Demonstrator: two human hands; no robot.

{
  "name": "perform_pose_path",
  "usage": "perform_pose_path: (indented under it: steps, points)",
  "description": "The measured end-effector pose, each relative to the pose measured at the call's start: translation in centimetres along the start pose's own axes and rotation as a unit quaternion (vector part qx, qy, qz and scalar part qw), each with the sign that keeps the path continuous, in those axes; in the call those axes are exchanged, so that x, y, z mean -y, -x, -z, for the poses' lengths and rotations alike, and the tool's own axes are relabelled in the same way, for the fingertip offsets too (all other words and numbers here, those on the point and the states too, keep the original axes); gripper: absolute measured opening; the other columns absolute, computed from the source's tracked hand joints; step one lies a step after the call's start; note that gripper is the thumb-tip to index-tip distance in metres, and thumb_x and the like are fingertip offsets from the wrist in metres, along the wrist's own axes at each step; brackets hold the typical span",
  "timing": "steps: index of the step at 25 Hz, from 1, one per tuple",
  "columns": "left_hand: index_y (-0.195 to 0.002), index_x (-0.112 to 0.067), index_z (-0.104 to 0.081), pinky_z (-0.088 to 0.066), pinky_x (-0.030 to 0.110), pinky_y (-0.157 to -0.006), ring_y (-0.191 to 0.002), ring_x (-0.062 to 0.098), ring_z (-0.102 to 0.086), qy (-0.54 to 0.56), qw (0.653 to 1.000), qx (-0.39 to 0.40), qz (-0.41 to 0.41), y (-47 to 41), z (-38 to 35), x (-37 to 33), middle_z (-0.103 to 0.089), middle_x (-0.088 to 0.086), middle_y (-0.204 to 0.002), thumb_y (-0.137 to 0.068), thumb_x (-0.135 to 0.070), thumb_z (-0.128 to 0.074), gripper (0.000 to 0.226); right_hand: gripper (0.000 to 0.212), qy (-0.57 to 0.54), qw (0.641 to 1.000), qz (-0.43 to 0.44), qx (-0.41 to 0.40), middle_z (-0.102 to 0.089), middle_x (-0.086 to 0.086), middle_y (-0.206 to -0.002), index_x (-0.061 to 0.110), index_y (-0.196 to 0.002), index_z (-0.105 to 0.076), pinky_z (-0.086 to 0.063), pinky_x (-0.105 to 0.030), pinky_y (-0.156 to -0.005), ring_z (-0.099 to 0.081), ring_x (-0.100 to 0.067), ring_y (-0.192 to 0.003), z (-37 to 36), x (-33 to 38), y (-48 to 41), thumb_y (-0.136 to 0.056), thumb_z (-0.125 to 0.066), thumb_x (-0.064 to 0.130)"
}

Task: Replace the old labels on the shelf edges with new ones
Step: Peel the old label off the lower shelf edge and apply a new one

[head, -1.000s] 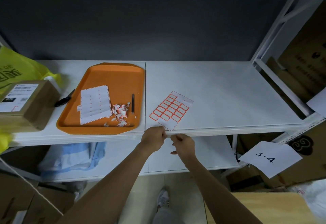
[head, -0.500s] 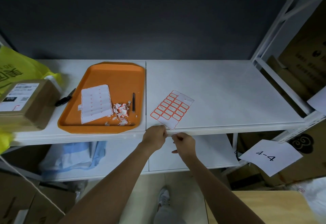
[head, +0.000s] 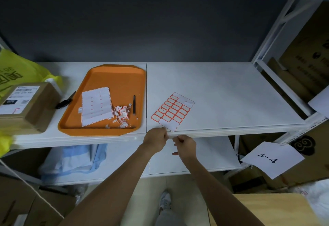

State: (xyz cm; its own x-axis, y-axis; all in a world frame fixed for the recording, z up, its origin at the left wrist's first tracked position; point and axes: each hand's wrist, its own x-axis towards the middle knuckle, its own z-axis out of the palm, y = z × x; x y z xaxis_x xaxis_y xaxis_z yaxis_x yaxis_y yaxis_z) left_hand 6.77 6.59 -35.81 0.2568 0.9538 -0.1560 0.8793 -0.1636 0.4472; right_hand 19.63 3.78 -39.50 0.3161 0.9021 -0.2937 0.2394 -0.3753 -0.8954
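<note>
Both hands, left [head: 156,139] and right [head: 186,145], still pinch the label [head: 170,137] at the shelf edge [head: 231,132].

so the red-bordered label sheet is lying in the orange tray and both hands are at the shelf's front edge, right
Not quite: the head view shows the red-bordered label sheet lying on the white shelf, just right of the orange tray, not in it. The left hand and right hand are indeed at the shelf's front edge.
</note>
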Motion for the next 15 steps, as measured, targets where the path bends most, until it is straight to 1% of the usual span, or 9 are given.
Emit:
perform_pose_path:
  steps: [2, 3, 5, 7, 9, 12, 14, 15]
  points:
    - [-0.105, -0.013, -0.061, -0.05, 0.028, -0.092, -0.095, 0.023, -0.064, 0.003, 1.0, -0.001, 0.0, 0.1, 0.03, -0.04, -0.067, 0.005, -0.108, -0.097, -0.025, -0.053, 0.016, 0.008, -0.004, 1.0, 0.005, 0.002, -0.065, -0.011, -0.086, 0.003, -0.094, -0.065, -0.059, -0.032, -0.058, -0.062, -0.017, -0.073, 0.18, 0.02, 0.1, -0.092, -0.06, 0.01]
    - [-0.105, -0.013, -0.061, -0.05, 0.028, -0.092, -0.095, 0.023, -0.064, 0.004, 1.0, -0.002, -0.001, 0.12, 0.02, -0.04, -0.067, 0.005, -0.108, -0.097, -0.025, -0.053, 0.016, 0.005, -0.007, 1.0, 0.008, 0.001, -0.066, -0.014, -0.087, 0.006, -0.09, -0.064, -0.059, -0.032, -0.058, -0.064, -0.02, -0.075, 0.23, 0.04, 0.11, -0.092, -0.061, 0.009]
    - [-0.106, -0.014, -0.06, -0.049, 0.027, -0.092, -0.095, 0.023, -0.064, 0.007, 1.0, -0.002, 0.0, 0.06, 0.02, -0.04, -0.067, 0.005, -0.109, -0.097, -0.026, -0.053, 0.017, 0.007, -0.013, 1.0, 0.007, -0.007, -0.068, -0.02, -0.092, 0.008, -0.085, -0.063, -0.059, -0.031, -0.055, -0.065, -0.026, -0.079, 0.18, 0.0, -0.11, -0.091, -0.06, 0.008]
    - [-0.106, -0.014, -0.06, -0.049, 0.027, -0.092, -0.095, 0.023, -0.063, 0.008, 1.0, -0.003, 0.001, 0.0, 0.1, -0.05, -0.067, 0.005, -0.11, -0.097, -0.026, -0.053, 0.017, 0.006, -0.013, 1.0, 0.001, -0.009, -0.068, -0.019, -0.095, 0.007, -0.087, -0.064, -0.058, -0.032, -0.057, -0.064, -0.022, -0.078, 0.01, -0.07, -0.22, -0.092, -0.06, 0.009]
    - [-0.106, -0.013, -0.06, -0.049, 0.027, -0.091, -0.096, 0.024, -0.063, 0.006, 1.0, -0.003, 0.002, 0.01, 0.1, -0.02, -0.066, 0.005, -0.11, -0.097, -0.024, -0.053, 0.016, 0.009, 0.017, 1.0, 0.009, -0.006, -0.068, -0.017, -0.092, 0.004, -0.089, -0.066, -0.059, -0.029, -0.056, -0.063, -0.02, -0.075, 0.06, -0.28, -0.29, -0.093, -0.059, 0.01]
    - [-0.106, -0.013, -0.06, -0.05, 0.027, -0.092, -0.096, 0.024, -0.063, 0.007, 1.0, 0.0, 0.005, 0.07, -0.04, -0.03, -0.066, 0.005, -0.11, -0.097, -0.024, -0.053, 0.016, 0.012, 0.076, 0.996, 0.044, -0.003, -0.068, -0.009, -0.084, 0.005, -0.093, -0.069, -0.058, -0.023, -0.054, -0.065, -0.021, -0.076, 0.37, -0.44, -0.17, -0.092, -0.062, 0.016]
    - [-0.107, -0.014, -0.06, -0.05, 0.028, -0.092, -0.096, 0.024, -0.063, 0.005, 1.0, -0.001, 0.006, 0.09, -0.01, -0.07, -0.066, 0.005, -0.111, -0.097, -0.025, -0.053, 0.016, 0.012, 0.059, 0.997, 0.046, -0.012, -0.065, -0.002, -0.081, 0.008, -0.094, -0.069, -0.056, -0.02, -0.051, -0.065, -0.021, -0.077, 0.36, -0.39, -0.08, -0.09, -0.066, 0.019]
    - [-0.107, -0.014, -0.06, -0.05, 0.028, -0.093, -0.096, 0.024, -0.063, 0.004, 1.0, -0.002, 0.007, 0.07, -0.03, -0.09, -0.066, 0.005, -0.11, -0.097, -0.025, -0.053, 0.017, 0.011, 0.045, 0.998, 0.039, -0.017, -0.064, -0.001, -0.081, 0.009, -0.093, -0.068, -0.057, -0.022, -0.051, -0.065, -0.022, -0.078, 0.29, -0.33, -0.07, -0.09, -0.066, 0.019]
